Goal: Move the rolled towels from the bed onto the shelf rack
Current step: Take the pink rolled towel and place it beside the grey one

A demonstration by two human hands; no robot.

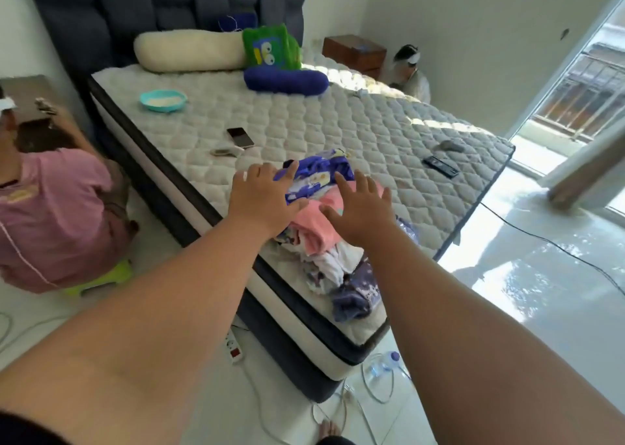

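A row of rolled towels lies near the bed's near corner on the quilted mattress (pixel 304 123). Farthest is a blue patterned towel (pixel 318 173), then a pink towel (pixel 311 224), a white one (pixel 334 258) and a purple one (pixel 355 295) closest to me. My left hand (pixel 263 197) hovers with spread fingers over the left side of the blue and pink towels. My right hand (pixel 362 207) is spread over their right side. Neither hand grips anything. No shelf rack is in view.
On the mattress lie a phone (pixel 240 137), a teal bowl (pixel 163 100), a remote (pixel 441 166), a cream bolster (pixel 189 50) and blue and green cushions. A person in pink (pixel 54 214) sits at the left, another person at the far right corner. Cables, a power strip (pixel 234 346) and a bottle lie on the floor.
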